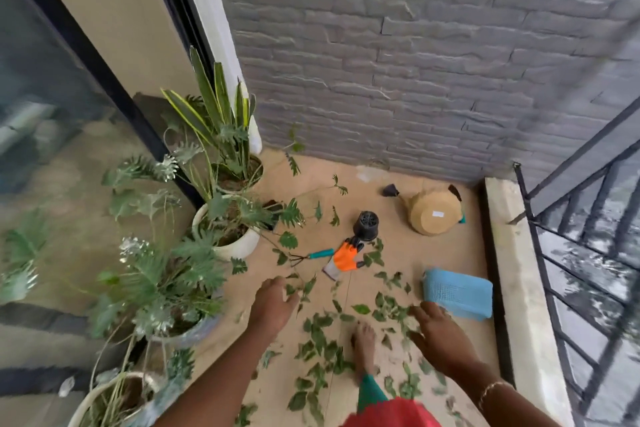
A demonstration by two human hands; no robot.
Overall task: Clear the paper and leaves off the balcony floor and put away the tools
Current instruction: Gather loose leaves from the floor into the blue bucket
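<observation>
Green leaves [323, 340] lie scattered over the tan balcony floor [391, 253] in front of me. My left hand [273, 303] reaches down over the leaves at the left, fingers relaxed and holding nothing. My right hand [438, 331] hovers over the leaves at the right, fingers spread, empty. Beyond the leaves lie an orange and grey glove [343, 258] and a small hand rake with a teal handle [313, 255]. A blue plastic basket [457, 293] lies on its side at the right. I see no paper.
Potted plants [225, 218] line the left side by a glass door. A small black pot [366, 225] and an overturned straw basket [434, 213] lie near the grey brick wall. A concrete kerb [519, 270] and black railing bound the right. My bare foot [363, 343] stands among the leaves.
</observation>
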